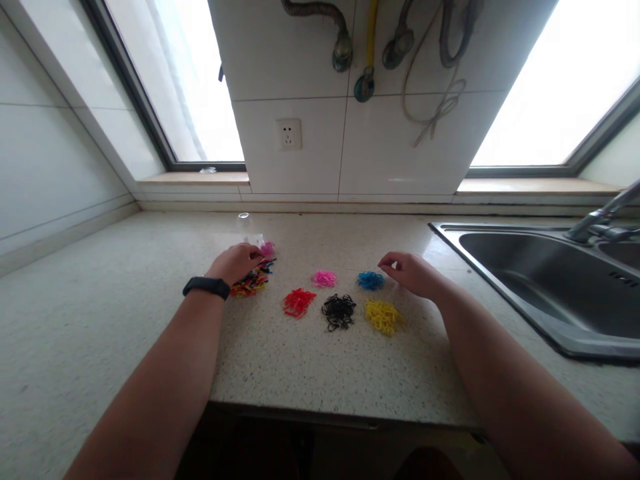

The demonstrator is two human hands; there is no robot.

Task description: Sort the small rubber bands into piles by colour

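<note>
On the left, my left hand (239, 262) wears a dark wristband (206, 287) and reaches over a mixed-colour pile of small rubber bands (249, 285). Its fingertips are pinched together at the pile's upper edge; what lies between them is too small to make out. My right hand (407, 272) rests just right of a blue pile (371, 281), fingers curled and closed, their contents unclear. Sorted rubber bands lie between the hands: a pink pile (325, 279), a red pile (299, 303), a black pile (339, 312) and a yellow pile (384, 317).
Behind my left hand stand a clear plastic cup (243, 223) and a pink item (268, 250). A steel sink (505, 293) with a faucet (600, 220) is set into the speckled countertop (310, 373) at right. The tiled wall with a socket (289, 134) closes the back.
</note>
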